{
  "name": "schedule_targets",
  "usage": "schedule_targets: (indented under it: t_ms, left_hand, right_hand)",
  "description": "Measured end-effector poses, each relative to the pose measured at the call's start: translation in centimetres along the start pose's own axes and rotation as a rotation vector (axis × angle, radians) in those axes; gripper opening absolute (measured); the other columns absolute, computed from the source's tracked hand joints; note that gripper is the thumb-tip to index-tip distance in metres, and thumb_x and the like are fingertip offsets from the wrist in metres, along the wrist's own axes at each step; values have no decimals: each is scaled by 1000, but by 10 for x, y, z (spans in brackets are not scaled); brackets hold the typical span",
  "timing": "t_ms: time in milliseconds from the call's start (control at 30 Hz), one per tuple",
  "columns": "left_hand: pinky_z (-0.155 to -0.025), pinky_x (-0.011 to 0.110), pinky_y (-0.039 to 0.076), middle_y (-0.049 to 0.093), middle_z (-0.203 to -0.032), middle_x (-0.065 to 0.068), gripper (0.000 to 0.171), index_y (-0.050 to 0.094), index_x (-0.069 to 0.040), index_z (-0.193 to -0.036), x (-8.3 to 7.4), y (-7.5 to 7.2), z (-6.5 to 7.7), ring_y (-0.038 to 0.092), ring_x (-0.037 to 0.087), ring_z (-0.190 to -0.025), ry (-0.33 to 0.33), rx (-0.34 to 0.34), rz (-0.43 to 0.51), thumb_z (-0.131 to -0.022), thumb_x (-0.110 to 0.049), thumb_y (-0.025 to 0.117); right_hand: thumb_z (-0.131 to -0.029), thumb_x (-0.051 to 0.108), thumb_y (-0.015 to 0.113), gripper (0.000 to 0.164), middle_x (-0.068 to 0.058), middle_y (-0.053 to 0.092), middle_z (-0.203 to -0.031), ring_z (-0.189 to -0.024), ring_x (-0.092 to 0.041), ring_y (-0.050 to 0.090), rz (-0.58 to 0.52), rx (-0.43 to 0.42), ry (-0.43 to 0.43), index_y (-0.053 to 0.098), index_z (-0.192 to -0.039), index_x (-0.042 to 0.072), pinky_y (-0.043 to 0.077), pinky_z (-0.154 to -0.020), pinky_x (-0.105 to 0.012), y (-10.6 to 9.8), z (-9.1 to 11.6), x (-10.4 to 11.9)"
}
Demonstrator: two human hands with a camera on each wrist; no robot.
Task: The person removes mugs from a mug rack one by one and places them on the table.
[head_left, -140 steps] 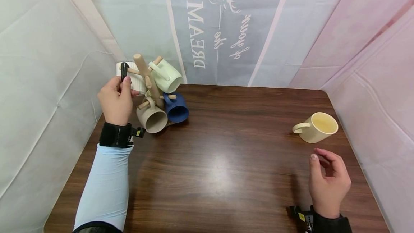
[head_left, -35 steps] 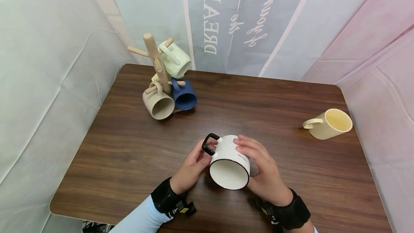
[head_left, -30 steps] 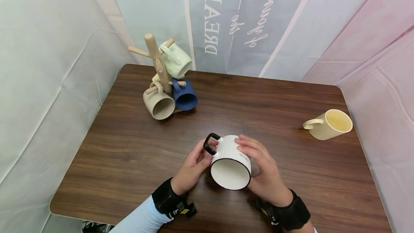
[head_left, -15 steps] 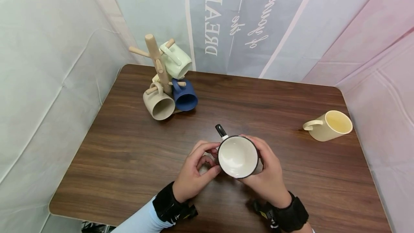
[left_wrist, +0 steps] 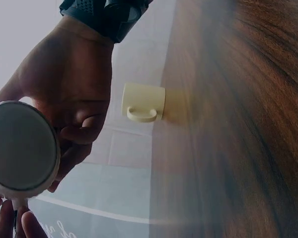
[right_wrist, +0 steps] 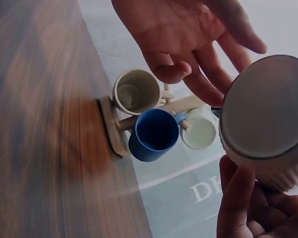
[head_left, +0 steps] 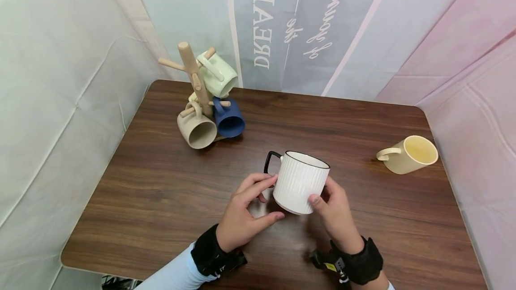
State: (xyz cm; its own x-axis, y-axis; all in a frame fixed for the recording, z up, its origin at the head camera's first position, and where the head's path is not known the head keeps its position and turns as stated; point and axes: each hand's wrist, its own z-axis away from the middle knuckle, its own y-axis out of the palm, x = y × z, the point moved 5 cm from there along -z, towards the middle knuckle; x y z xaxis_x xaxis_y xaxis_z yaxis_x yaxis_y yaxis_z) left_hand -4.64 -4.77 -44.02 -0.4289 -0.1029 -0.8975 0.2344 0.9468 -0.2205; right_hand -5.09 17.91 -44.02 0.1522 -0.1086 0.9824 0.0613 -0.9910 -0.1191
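My right hand (head_left: 338, 211) grips the white ribbed mug (head_left: 301, 182) by its lower right side, thumb across the front. Black trim runs around the rim, and the black handle points left. The mug is held above the table, tilted so that its outer wall faces the head camera. Both wrist views show the mug's round base (right_wrist: 265, 106). To its left, my left hand (head_left: 243, 214) is spread with fairly straight fingers; the fingertips are right at the mug's side below the handle, and the thumb extends beneath it.
A wooden mug tree (head_left: 195, 79) stands at the back left. On it hang a pale green mug (head_left: 217, 75), a blue mug (head_left: 230, 117) and a beige mug (head_left: 196, 126). A yellow mug (head_left: 407, 155) is near the table's right edge. Fabric walls enclose the table (head_left: 161, 200).
The white mug came off the mug tree to the front middle. Since then it has turned from mouth toward the head camera to side-on, and my left fingers have loosened from the handle area.
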Motion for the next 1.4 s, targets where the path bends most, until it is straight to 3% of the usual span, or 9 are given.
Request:
schedule_targets:
  t_ms: [367,500,600,700,833,967,1100,1233,1400]
  left_hand:
    - [-81,36,64,58,-142,15,54,68,-4,-143,8,-2,-5,64,31,-115,29,-13,135,-93,7,83]
    - [-78,37,65,45,-149,20,61,52,0,-154,14,-4,-5,67,29,-114,-13,-11,253,-98,10,74]
    - [-64,35,63,46,-148,26,58,40,3,-161,20,-9,-5,72,23,-95,-65,-18,343,-106,8,59]
    - [-49,32,55,60,-130,28,44,43,6,-157,26,-14,-6,68,18,-69,-142,-4,380,-114,0,47]
    - [-44,26,45,63,-94,20,25,58,10,-132,31,-18,-6,52,11,-53,-213,36,383,-118,-6,45]
    - [-45,24,41,54,-79,11,21,58,8,-108,34,-20,-5,45,9,-51,-223,63,347,-118,-6,45]
    - [-48,28,47,53,-77,11,21,57,5,-103,39,-26,-3,50,15,-53,-212,68,252,-117,-5,46]
    - [-53,30,52,57,-78,6,16,60,2,-104,46,-45,-1,56,14,-57,-204,-12,67,-115,-4,51]
    - [-58,28,53,60,-77,3,16,64,-1,-103,57,-83,4,60,15,-59,-263,-196,-166,-115,-8,56]
  right_hand:
    - [-106,60,67,69,-17,74,-112,-94,-23,69,-3,41,33,68,-134,-3,58,-79,-30,-2,-1,-3]
    - [-109,47,67,58,-16,74,-113,-96,-23,70,-34,55,44,66,-134,-5,59,-80,-30,-1,1,-3]
    - [-111,36,64,52,-14,74,-115,-97,-22,71,-73,99,36,62,-139,-8,61,-80,-31,1,2,-3]
    - [-110,25,61,50,-13,73,-120,-101,-21,71,-93,170,14,56,-149,-7,62,-82,-33,6,3,-3]
    - [-106,11,59,56,-13,71,-128,-106,-21,71,-75,250,-36,48,-158,-3,60,-87,-33,11,3,-5]
    - [-101,0,61,57,-15,70,-131,-114,-18,68,-17,265,-92,50,-157,-3,54,-97,-28,14,1,-5]
    - [-102,-3,67,55,-17,68,-143,-127,-16,66,77,203,-110,56,-156,2,51,-106,-26,13,-1,-4]
    - [-104,-6,67,51,-17,66,-147,-133,-21,65,87,127,-99,60,-153,5,53,-104,-26,5,-3,-2]
    - [-106,-9,62,45,-26,66,-144,-132,-25,66,25,90,-86,60,-150,-1,55,-102,-26,-8,-3,2]
